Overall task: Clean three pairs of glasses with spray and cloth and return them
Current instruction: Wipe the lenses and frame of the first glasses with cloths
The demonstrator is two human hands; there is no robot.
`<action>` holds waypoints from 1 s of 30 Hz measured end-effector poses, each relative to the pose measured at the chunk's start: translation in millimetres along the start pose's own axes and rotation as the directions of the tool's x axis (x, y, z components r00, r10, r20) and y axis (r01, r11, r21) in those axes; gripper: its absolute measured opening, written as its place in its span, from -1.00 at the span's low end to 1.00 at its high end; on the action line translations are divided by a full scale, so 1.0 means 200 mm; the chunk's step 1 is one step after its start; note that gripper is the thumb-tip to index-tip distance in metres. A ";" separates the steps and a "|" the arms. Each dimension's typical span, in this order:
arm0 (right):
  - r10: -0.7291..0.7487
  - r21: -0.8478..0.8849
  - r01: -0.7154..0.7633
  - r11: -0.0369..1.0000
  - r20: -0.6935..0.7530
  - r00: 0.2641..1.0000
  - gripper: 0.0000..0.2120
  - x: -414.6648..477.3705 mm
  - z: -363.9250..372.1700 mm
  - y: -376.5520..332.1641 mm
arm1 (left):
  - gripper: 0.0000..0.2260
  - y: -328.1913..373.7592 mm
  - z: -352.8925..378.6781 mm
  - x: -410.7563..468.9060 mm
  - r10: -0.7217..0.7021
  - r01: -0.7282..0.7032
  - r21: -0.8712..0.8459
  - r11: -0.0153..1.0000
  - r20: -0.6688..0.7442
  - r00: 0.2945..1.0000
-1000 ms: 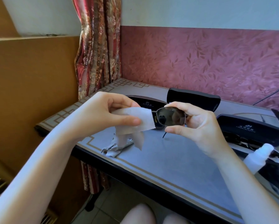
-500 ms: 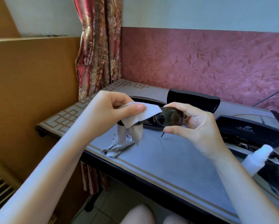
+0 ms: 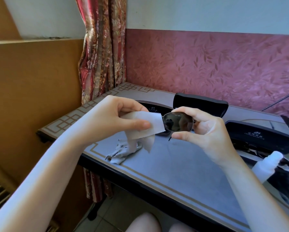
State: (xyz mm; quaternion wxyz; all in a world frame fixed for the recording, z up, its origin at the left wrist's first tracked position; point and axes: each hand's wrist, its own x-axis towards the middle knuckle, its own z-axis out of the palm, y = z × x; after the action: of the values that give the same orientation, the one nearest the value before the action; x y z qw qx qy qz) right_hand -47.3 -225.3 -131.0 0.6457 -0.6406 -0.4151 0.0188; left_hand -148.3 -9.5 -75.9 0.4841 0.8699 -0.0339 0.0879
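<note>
Above the table, my right hand (image 3: pixel 205 131) pinches a pair of dark-lensed glasses (image 3: pixel 178 122) by the rim of one lens, thumb below and forefinger on top. My left hand (image 3: pixel 117 119) pinches a pale cleaning cloth (image 3: pixel 148 122) folded over the other lens, which the cloth hides. A white spray bottle (image 3: pixel 264 166) lies on the table at the right. An open black glasses case (image 3: pixel 259 134) with another pair inside sits behind the bottle.
A second open black case (image 3: pixel 200 104) stands behind the hands, partly hidden. A crumpled grey cloth (image 3: pixel 122 151) lies near the table's front-left edge (image 3: pixel 157 178). A curtain (image 3: pixel 102 47) hangs at the left, and the wall runs behind the table.
My left hand moved the cloth up over the lens, then back down and left along it. My right hand kept its hold on the glasses.
</note>
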 end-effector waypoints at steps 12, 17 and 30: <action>-0.009 -0.005 0.009 1.000 -0.012 1.000 -0.58 -0.01 0.00 -0.01 | -0.86 0.02 0.11 0.03 0.011 0.000 0.063 0.998 -0.180 0.984; -0.009 0.006 0.009 1.000 -0.014 1.000 -0.58 0.00 0.00 -0.01 | -0.80 0.03 0.10 0.00 0.006 -0.008 -0.015 1.000 -0.158 0.987; -0.019 -0.035 0.019 0.999 0.015 1.000 -0.60 -0.01 -0.02 0.00 | -0.91 0.02 0.08 0.01 0.002 0.003 0.081 0.997 -0.053 0.999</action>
State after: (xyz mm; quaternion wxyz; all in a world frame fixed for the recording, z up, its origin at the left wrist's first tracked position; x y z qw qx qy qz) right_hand -45.9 -228.2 -131.7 0.6312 -0.6479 -0.4263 0.0101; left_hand -144.2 -25.4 -80.8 0.4490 0.8863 -0.0173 0.1121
